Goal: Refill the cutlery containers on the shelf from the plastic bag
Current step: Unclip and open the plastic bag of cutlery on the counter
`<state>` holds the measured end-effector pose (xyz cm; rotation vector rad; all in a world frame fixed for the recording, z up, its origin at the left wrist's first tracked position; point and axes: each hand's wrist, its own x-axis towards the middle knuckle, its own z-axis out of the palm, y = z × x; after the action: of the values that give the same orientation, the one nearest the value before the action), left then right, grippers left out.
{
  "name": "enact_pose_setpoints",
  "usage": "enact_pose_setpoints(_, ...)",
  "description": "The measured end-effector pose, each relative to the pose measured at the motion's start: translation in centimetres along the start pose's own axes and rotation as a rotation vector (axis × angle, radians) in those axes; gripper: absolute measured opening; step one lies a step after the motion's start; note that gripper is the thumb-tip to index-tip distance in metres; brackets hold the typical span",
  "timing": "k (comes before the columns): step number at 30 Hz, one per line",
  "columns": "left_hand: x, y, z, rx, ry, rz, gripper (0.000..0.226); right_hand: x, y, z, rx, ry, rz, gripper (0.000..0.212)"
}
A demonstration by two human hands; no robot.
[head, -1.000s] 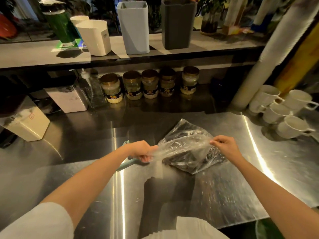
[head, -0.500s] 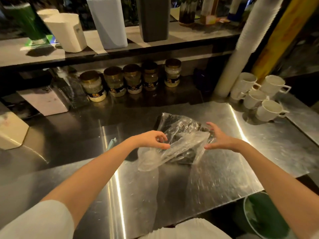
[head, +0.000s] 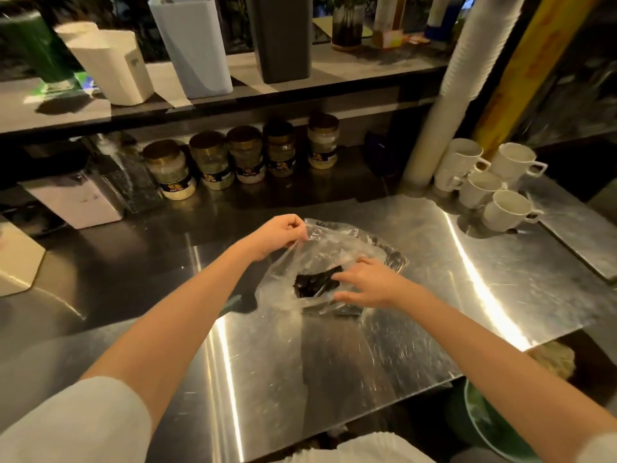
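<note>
On the tabletop (head: 334, 355), our left hand (head: 280, 233) pinched the plastic bag (head: 334, 243) open, right hand (head: 370, 283) spread at its mouth; dark cutlery (head: 312, 283), apparently, inside. The shelf containers (head: 193, 45) awaited refilling.

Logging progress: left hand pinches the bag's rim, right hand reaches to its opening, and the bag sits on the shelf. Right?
No: the head view shows the plastic bag lying on the steel counter, not the shelf. The left hand pinches its rim and the right hand reaches to its opening.
</note>
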<state>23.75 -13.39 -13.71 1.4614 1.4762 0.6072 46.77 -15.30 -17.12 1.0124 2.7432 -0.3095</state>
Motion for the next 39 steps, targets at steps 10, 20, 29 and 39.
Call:
enact_pose_setpoints(10, -2.7, 4.3, 2.8, 0.188, -0.462, 0.230, 0.044, 0.4, 1.5, 0.3, 0.383, -0.087, 0.239, 0.035)
enact_pose_setpoints(20, 1.7, -3.0, 2.5, 0.753, -0.401, 0.018, 0.072, 0.8, 2.9, 1.6, 0.317, -0.126, 0.301, 0.088)
enact_pose_setpoints(29, 2.7, -3.3, 1.6, 0.884, -0.286, 0.165, 0.107, 1.7, 4.1, 0.0, 0.073, -0.112, 0.317, 0.107)
enact_pose_setpoints(39, 4.1, -6.3, 2.9, 0.900, -0.380, 0.117, 0.136, 3.5, 4.5, 4.8, 0.230, -0.206, 0.351, 0.129)
